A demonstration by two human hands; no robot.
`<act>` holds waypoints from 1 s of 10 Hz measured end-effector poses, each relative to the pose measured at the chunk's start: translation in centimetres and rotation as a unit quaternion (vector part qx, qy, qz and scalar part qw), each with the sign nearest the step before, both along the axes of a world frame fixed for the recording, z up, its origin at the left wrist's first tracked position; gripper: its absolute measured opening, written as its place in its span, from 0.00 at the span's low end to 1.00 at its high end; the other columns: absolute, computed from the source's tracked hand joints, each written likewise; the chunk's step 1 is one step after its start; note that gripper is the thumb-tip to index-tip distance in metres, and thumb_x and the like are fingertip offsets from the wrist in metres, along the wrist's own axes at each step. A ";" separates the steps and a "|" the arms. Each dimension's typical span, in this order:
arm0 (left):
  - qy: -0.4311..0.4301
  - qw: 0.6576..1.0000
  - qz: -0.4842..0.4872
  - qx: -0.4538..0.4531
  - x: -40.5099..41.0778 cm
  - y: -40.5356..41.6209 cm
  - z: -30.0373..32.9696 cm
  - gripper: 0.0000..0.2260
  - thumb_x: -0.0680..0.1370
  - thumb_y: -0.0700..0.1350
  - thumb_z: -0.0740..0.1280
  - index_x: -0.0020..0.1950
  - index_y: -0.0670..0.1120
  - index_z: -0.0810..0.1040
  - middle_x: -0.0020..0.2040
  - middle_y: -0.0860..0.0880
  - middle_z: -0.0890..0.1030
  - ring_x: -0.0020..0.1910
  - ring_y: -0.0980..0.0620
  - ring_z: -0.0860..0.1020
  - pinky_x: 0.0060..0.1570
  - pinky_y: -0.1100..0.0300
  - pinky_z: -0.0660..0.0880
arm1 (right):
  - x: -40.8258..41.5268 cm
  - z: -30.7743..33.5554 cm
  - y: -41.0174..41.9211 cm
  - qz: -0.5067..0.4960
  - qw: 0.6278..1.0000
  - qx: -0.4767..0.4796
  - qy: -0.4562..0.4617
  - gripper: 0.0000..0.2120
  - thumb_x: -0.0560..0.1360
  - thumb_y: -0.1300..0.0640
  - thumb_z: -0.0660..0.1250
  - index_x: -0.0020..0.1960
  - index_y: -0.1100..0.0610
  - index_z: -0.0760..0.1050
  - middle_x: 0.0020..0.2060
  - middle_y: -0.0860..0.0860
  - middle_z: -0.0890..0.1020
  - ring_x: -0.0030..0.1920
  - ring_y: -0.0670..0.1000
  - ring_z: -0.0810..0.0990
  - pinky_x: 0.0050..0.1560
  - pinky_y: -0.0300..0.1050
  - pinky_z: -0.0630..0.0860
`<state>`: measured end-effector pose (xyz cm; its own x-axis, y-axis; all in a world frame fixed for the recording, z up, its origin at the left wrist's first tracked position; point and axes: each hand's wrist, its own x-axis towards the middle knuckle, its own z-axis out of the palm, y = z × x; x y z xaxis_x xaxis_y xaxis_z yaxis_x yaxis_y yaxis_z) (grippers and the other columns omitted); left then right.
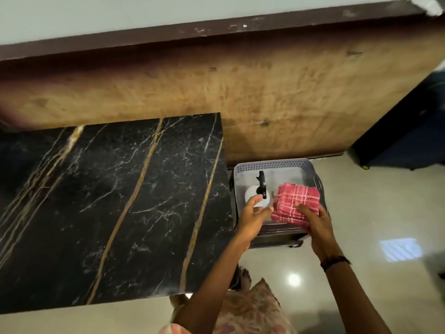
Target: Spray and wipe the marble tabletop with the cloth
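Looking down through the head camera, the only view we have, we see both hands reaching into a pale perforated basket [272, 164] that sits on a low dark stand just beside the right end of the marble tabletop [108, 203]. Our left hand [252, 219] has its fingers spread and loosely curved at the white spray bottle [255, 197] with the black trigger head; the fingertips are at the bottle, but we cannot tell whether they grip it yet. Our right hand [315, 224] lies on the near edge of the folded red checked cloth [297, 201], fingers curled onto it, seemingly pinching the fabric, though the thumb is hidden.

We judge this to be the fetching step: nothing has reached the marble, which is black with gold and white veins and shows no wet patch we can make out. Next we would need to close the left fingers round the bottle's neck, lift both things clear of the basket wall, and carry them leftward over the slab, with the nozzle turned toward the stone before squeezing.
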<state>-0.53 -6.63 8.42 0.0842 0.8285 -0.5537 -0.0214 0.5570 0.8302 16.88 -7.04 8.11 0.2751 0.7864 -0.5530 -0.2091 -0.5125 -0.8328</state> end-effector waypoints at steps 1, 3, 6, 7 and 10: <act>0.062 0.998 -0.002 -0.008 2.0 1.4 -0.7 0.22 0.75 0.46 0.68 0.68 0.54 0.68 0.67 0.46 0.72 0.60 0.51 0.72 0.61 0.55 0.71 | 2.9 -2.9 2.2 -0.029 0.998 -0.012 -0.054 0.20 0.74 0.64 0.70 0.65 0.60 0.73 0.55 0.59 0.81 0.47 0.54 0.82 0.51 0.54 0.79; 0.187 0.976 -0.076 0.076 4.5 3.4 -2.6 0.26 0.76 0.41 0.68 0.73 0.46 0.64 0.76 0.47 0.62 0.74 0.46 0.60 0.72 0.48 0.62 | 5.5 -8.9 7.7 0.037 0.993 -0.062 -0.094 0.20 0.76 0.65 0.67 0.67 0.64 0.70 0.59 0.64 0.78 0.57 0.65 0.79 0.57 0.59 0.77; 0.210 0.969 -0.084 0.096 5.1 4.4 -7.0 0.26 0.78 0.42 0.65 0.74 0.47 0.60 0.76 0.50 0.60 0.75 0.48 0.58 0.72 0.44 0.60 | 7.7 -16.7 12.1 0.102 0.972 -0.164 -0.137 0.19 0.76 0.71 0.63 0.67 0.68 0.70 0.62 0.67 0.76 0.61 0.65 0.76 0.65 0.63 0.72; 0.207 0.970 -0.085 0.094 5.0 4.4 -7.3 0.26 0.77 0.41 0.65 0.74 0.47 0.60 0.76 0.50 0.60 0.75 0.49 0.58 0.71 0.44 0.63 | 8.8 -17.7 11.7 0.122 0.959 -0.181 -0.179 0.16 0.79 0.67 0.60 0.67 0.67 0.71 0.61 0.68 0.76 0.62 0.67 0.75 0.66 0.64 0.70; 0.159 0.985 -0.020 0.065 2.8 3.9 -5.4 0.17 0.77 0.37 0.63 0.66 0.46 0.72 0.68 0.46 0.71 0.58 0.53 0.74 0.58 0.60 0.73 | 2.5 -11.1 6.1 0.039 0.964 -0.031 -0.261 0.12 0.79 0.65 0.62 0.62 0.66 0.72 0.57 0.64 0.78 0.57 0.61 0.77 0.55 0.50 0.74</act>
